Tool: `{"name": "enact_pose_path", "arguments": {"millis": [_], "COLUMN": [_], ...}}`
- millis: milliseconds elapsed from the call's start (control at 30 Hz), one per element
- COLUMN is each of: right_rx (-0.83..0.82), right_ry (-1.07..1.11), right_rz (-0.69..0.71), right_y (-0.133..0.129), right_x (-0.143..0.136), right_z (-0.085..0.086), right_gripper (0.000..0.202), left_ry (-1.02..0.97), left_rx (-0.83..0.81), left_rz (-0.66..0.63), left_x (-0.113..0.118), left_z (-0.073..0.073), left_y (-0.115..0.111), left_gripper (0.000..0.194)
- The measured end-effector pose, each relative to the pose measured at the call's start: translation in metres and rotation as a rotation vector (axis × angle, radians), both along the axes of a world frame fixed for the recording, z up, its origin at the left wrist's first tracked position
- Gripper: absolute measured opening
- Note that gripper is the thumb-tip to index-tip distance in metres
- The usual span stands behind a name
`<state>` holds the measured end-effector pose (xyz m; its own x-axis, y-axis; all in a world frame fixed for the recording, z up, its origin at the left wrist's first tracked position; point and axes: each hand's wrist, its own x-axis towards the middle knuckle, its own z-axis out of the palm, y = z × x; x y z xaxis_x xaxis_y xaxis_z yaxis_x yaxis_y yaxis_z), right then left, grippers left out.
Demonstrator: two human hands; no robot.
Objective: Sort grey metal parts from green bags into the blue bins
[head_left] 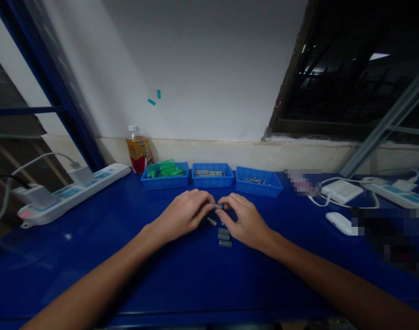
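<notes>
My left hand [188, 212] pinches a small grey metal piece [217, 206] between thumb and fingers. At the piece's other end, my right hand [242, 219] has its thumb and fingertips closed in. Just below the hands, another small metal piece [212, 222] lies at a slant on the table. Nearer to me, several grey metal blocks [224, 234] lie close together beside my right thumb. A tiny shiny part [223, 223] shows by that thumb, too small to name.
Along the wall stand three blue bins: one with green plastic bags [166, 168], one with metal pieces [209, 173], one with small metal parts [257, 180]. A drink bottle [139, 149] stands behind. Power strips [75, 195] and cables flank the blue table [182, 284]; a white case [340, 223] lies right.
</notes>
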<state>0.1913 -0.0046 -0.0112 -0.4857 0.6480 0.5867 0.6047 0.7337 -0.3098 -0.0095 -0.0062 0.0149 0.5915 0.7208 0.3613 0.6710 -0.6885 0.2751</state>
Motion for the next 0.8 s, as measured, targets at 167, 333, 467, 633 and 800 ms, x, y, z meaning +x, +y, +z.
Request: {"name": "enact_pose_path", "arguments": {"millis": [167, 333, 467, 633, 800], "right_rx": [0.111, 0.230, 0.228, -0.148, -0.237], "right_ry": [-0.094, -0.258, -0.318, -0.592, -0.673], "right_rz": [-0.020, -0.070, -0.217, -0.363, -0.368], "right_y": [0.002, 0.008, 0.051, 0.131, 0.166], "right_x": [-0.002, -0.006, -0.009, -0.023, -0.039], "right_z": [0.001, 0.014, 0.045, 0.065, 0.050], "right_gripper": [0.013, 0.018, 0.022, 0.025, 0.020], "left_ry": [-0.004, -0.047, -0.047, 0.159, 0.187], "left_rx": [-0.038, -0.098, -0.140, -0.134, -0.134], "left_rz": [0.059, 0.094, 0.086, -0.104, -0.105], "left_x": [0.000, 0.000, -0.003, -0.008, -0.008], "left_z": [-0.009, -0.012, -0.013, -0.017, -0.016], "left_y": [0.005, 0.009, 0.011, 0.011, 0.010], "left_gripper": [0.027, 0.032, 0.035, 0.027, 0.015]}}
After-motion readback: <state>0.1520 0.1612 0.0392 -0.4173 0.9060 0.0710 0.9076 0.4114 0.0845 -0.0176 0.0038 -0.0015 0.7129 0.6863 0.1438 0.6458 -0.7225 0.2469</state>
